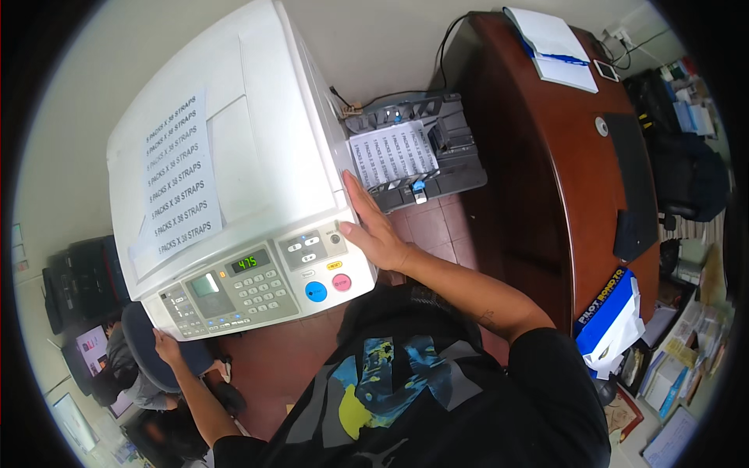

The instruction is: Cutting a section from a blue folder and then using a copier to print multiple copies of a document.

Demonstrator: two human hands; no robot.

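Note:
A large white digital duplicator [281,152] stands before me, its lid down. Along its front edge runs a grey control panel [251,292] with a lit green display, a keypad, a blue button and a pink one. My right hand [374,228] lies against the front right corner, thumb on top by the panel and fingers flat along the side. At the front left corner is my left hand [168,346], its fingers partly hidden by the casing. Sheets of printed paper [184,175] with repeated lines of text lie on the lid. Similar printed sheets [392,155] sit in the dark side tray [456,169].
On the right stands a brown wooden desk [526,146] with a stack of paper [556,52], a phone [606,71] and a blue paper-ream wrapper [608,316]. At lower left a person [146,374] sits on an office chair [155,351] near screens. A black cable [398,92] runs behind the tray.

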